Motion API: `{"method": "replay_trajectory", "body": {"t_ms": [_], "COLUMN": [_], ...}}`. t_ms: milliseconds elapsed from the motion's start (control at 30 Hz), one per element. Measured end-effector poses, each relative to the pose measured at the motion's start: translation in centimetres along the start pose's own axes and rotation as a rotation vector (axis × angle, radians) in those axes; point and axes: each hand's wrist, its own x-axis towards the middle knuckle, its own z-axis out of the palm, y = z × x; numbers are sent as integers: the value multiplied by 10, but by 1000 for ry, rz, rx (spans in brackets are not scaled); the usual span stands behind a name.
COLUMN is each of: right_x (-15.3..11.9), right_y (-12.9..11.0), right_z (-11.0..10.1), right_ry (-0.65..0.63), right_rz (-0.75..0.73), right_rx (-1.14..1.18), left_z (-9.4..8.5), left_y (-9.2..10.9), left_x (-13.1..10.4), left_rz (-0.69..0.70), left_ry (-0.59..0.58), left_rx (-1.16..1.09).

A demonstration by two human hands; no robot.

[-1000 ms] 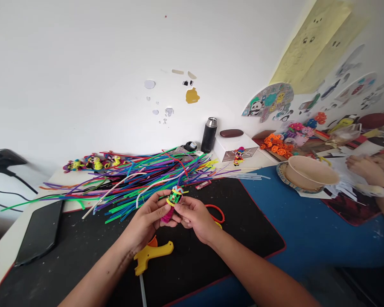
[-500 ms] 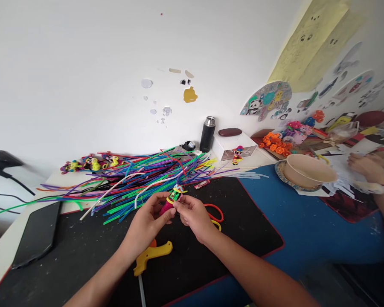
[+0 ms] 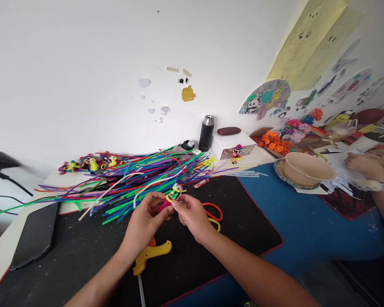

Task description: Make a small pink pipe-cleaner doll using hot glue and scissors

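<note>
A small pipe-cleaner doll (image 3: 173, 194), with a green face, a yellow band and a magenta body, is held up over the black mat (image 3: 243, 221). My left hand (image 3: 147, 217) is closed round its magenta lower body. From the other side, my right hand (image 3: 192, 215) pinches it at the face and yellow band with thumb and fingers; the fingertips partly hide the spot. Below my left hand lies a yellow glue gun (image 3: 152, 253). The red and yellow handles of what look like scissors (image 3: 216, 211) show beside my right hand.
Behind my hands spreads a heap of coloured pipe cleaners (image 3: 131, 183). Finished dolls (image 3: 91, 163) lie left; another doll (image 3: 236, 153) stands before a white box (image 3: 216, 147). A black flask (image 3: 206, 134), a phone (image 3: 35, 234) and a bowl (image 3: 307, 170) stand around. A co-worker's hands (image 3: 365, 166) are far right.
The whole view has shifted very slightly. Both hands keep hold of the doll in nearly the same place, with the doll tilted a little differently.
</note>
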Motion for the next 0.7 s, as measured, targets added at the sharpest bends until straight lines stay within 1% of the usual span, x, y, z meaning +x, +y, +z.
{"method": "replay_trajectory", "body": {"t_ms": [333,700], "right_x": [0,-1], "right_y": [0,0], "right_z": [2,3], "right_ry": [-6,-2], "right_rz": [-8,3], "right_rx": [21,44], "left_z": [3,4], "left_y": [0,1], "left_x": [-1,-2], "left_rz": [15,40], "left_ry": [27,17], "left_rx": [-14,4]}}
